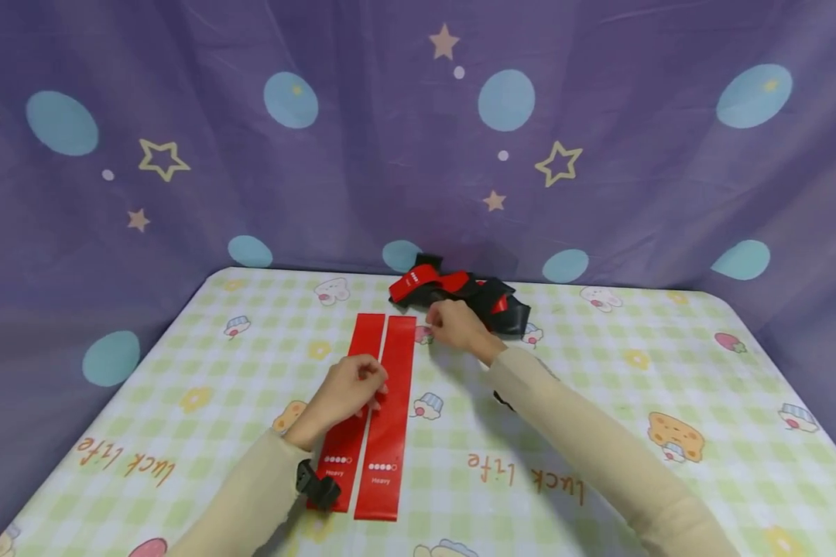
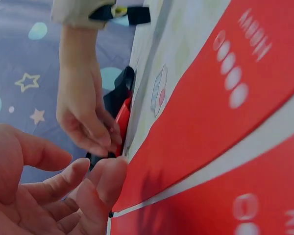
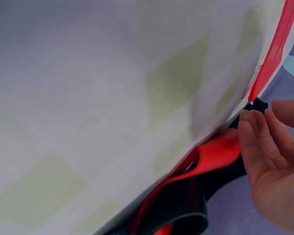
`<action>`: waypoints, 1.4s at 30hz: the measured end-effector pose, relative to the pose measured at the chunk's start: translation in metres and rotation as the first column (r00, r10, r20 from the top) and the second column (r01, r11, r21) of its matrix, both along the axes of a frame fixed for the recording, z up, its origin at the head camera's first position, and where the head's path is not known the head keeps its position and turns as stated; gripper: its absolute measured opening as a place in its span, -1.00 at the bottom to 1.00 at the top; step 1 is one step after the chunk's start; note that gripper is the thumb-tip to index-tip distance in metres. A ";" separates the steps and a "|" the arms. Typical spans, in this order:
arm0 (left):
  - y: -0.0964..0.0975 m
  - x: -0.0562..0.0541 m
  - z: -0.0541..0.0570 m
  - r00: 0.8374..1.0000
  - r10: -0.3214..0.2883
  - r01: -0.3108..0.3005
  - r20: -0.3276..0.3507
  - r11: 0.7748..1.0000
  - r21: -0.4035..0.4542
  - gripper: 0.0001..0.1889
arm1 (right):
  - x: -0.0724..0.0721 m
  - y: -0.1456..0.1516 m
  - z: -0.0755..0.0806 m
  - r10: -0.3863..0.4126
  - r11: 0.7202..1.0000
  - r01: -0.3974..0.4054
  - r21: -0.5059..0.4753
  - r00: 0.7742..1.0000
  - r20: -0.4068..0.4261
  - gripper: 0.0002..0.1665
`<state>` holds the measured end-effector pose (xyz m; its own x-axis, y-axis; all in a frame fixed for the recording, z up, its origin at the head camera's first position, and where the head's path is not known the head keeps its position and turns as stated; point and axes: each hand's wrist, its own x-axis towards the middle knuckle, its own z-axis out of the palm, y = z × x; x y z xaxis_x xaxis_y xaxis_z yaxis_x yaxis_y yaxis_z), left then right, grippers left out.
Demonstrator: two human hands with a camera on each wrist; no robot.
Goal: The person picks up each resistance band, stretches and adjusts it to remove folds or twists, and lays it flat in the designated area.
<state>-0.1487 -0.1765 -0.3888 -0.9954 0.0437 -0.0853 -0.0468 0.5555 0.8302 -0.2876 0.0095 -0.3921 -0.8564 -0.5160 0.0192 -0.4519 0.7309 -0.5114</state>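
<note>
Two flat red resistance bands, a left one [image 1: 366, 334] and a right one [image 1: 392, 410], lie side by side lengthwise on the table, both printed "Heavy" at the near end. My left hand [image 1: 347, 387] hovers over them, its fingers loosely bent with nothing between them, as the left wrist view also shows. Toward the back, a tangled pile of black and red bands [image 1: 510, 316] lies in loops. My right hand [image 1: 458, 328] is at the pile's near side, fingers drawn together; in the right wrist view its fingertips overlap a red loop [image 3: 218, 152], with no band seen gripped.
A checked cloth with cartoon prints [image 1: 585, 433] covers the table. Behind its far edge hangs a purple curtain [image 1: 404, 155] with stars and blue ovals. A black strap [image 1: 316, 487] sits on my left wrist, over the near end of the left band.
</note>
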 end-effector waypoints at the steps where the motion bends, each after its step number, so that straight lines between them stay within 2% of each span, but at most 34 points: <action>1: 0.001 -0.004 0.000 1.000 0.017 -0.017 0.002 1.000 0.003 -0.85 | 0.002 0.002 0.001 -0.004 1.000 0.004 -0.005 1.000 0.000 -0.82; 8: 0.002 -0.033 -0.001 0.995 0.096 -0.096 0.018 0.995 0.006 -0.76 | 0.011 0.017 0.004 -0.021 0.998 0.021 -0.051 1.000 0.005 -0.82; 13: 0.006 -0.058 -0.001 0.987 0.160 -0.162 0.028 0.984 0.070 -0.68 | 0.014 0.024 0.001 -0.023 0.996 0.022 -0.084 1.000 -0.004 -0.82; 19: 0.013 -0.092 -0.001 0.968 0.251 -0.252 0.024 0.957 0.145 -0.63 | 0.015 0.025 -0.003 -0.021 0.993 0.021 -0.113 1.000 0.000 -0.83; 22: 0.013 -0.109 -0.002 0.956 0.288 -0.294 0.058 0.938 0.182 -0.65 | 0.017 0.024 -0.003 -0.011 0.991 0.011 -0.131 1.000 0.006 -0.83; 26: 0.011 -0.126 -0.003 0.946 0.298 -0.323 0.130 0.912 0.253 -0.66 | 0.017 0.023 -0.004 -0.014 0.991 0.015 -0.135 1.000 0.009 -0.83; 28: 0.010 -0.133 -0.004 0.942 0.297 -0.330 0.156 0.905 0.268 -0.63 | 0.017 0.024 -0.006 -0.018 0.990 0.020 -0.137 1.000 0.012 -0.83; 37: 0.010 -0.155 -0.005 0.906 0.313 -0.394 0.285 0.869 0.299 -0.56 | 0.015 0.026 -0.008 -0.006 0.985 0.012 -0.171 1.000 0.031 -0.85; 42: 0.011 -0.164 -0.007 0.887 0.331 -0.427 0.320 0.853 0.300 -0.55 | 0.015 0.024 -0.007 0.004 0.985 0.002 -0.174 0.999 0.034 -0.86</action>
